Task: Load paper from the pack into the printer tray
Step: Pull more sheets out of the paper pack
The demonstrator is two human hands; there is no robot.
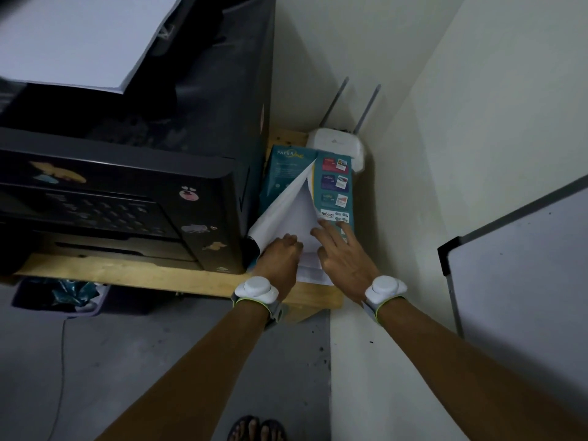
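A teal paper pack [334,183] lies on the wooden shelf [133,272], squeezed between the black printer [133,186] and the wall. Its wrapper is torn open along the top, and a white flap [280,211] is peeled toward the printer, baring white sheets [302,214]. My left hand [281,256] is curled at the pack's near end, fingers closed on the flap and the sheet edges. My right hand [343,253] lies flat with spread fingers, pressing on the wrapper and sheets. A white paper stack [79,36] rests on top of the printer. The printer's front tray [121,246] looks closed.
A white router [337,148] with two antennas stands behind the pack in the corner. A whiteboard [521,275] leans on the right wall. Under the shelf sits a bin [60,297] with crumpled teal wrapping. My sandalled feet [254,429] are on the grey floor.
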